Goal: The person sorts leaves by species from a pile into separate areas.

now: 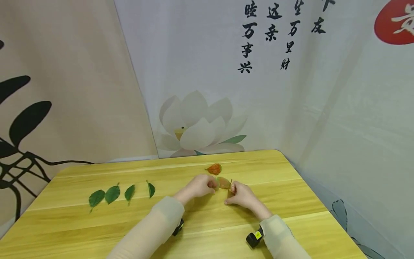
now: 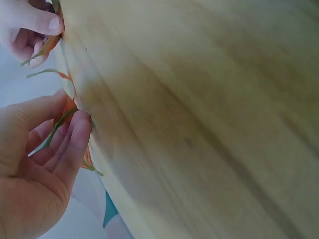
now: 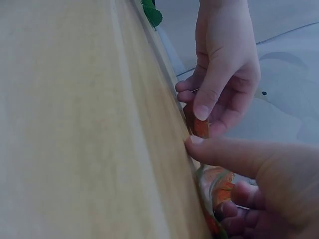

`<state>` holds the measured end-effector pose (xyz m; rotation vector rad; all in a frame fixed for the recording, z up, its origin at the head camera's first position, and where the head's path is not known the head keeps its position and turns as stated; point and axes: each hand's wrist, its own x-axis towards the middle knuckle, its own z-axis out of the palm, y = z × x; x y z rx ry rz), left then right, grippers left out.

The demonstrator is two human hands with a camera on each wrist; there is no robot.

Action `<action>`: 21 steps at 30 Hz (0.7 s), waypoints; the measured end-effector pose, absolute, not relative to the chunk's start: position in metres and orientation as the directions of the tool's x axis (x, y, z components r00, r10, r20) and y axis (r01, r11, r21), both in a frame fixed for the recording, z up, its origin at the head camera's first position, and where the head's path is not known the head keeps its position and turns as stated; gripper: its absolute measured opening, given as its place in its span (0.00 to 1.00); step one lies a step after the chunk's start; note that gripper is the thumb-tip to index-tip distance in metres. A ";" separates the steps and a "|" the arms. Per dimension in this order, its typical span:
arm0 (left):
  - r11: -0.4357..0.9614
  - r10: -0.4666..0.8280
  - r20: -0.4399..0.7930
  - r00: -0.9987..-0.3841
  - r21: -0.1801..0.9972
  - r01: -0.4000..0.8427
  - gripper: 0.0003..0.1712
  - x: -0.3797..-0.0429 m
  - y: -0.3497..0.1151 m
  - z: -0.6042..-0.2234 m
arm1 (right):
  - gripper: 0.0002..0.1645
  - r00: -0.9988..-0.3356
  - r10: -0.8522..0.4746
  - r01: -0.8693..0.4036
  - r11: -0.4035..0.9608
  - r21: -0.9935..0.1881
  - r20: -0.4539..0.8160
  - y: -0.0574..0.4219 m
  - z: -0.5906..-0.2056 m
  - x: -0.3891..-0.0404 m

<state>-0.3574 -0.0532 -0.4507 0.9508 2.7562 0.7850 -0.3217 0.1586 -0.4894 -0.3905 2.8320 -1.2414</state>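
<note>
My left hand [image 1: 204,185] pinches an orange leaf with a green stem [image 2: 70,103] between thumb and fingers, low over the table. To its right, my right hand [image 1: 242,195] pinches another orange leaf [image 2: 52,45] by its edge, its thumb near the tabletop. Between the hands lies a pale orange leaf [image 1: 224,183]; in the head view it partly meets the left fingertips. Just behind the left hand, a red-orange leaf [image 1: 214,168] lies flat. The fingers hide much of both held leaves.
Several green leaves [image 1: 112,194] lie in a loose row on the left of the wooden table [image 1: 207,237]. A printed curtain [image 1: 207,64] hangs behind the table's back edge. Dark wrist cameras [image 1: 254,238] sit on both wrists.
</note>
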 end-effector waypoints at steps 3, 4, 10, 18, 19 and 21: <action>0.668 0.599 0.080 -0.797 0.498 0.553 0.08 -0.359 -0.054 -0.451 | 0.23 -0.969 -0.232 -0.217 0.651 -0.728 0.082 0.159 -0.490 -0.322; 0.674 0.592 0.083 -0.802 0.494 0.549 0.07 -0.359 -0.055 -0.450 | 0.20 -0.970 -0.230 -0.217 0.652 -0.726 0.083 0.159 -0.491 -0.322; 0.719 0.519 0.116 -0.847 0.477 0.506 0.05 -0.361 -0.058 -0.451 | 0.09 -0.971 -0.212 -0.224 0.650 -0.727 0.109 0.162 -0.485 -0.320; 0.650 0.452 0.124 -0.883 0.633 0.421 0.02 -0.364 -0.067 -0.452 | 0.03 -0.975 -0.180 -0.213 0.627 -0.750 0.126 0.165 -0.469 -0.317; 0.637 0.444 0.119 -0.888 0.655 0.407 0.02 -0.365 -0.069 -0.452 | 0.03 -0.976 -0.175 -0.213 0.621 -0.754 0.132 0.166 -0.467 -0.318; 0.621 0.426 0.114 -0.897 0.685 0.382 0.02 -0.366 -0.072 -0.454 | 0.02 -0.975 -0.169 -0.219 0.606 -0.765 0.144 0.167 -0.463 -0.318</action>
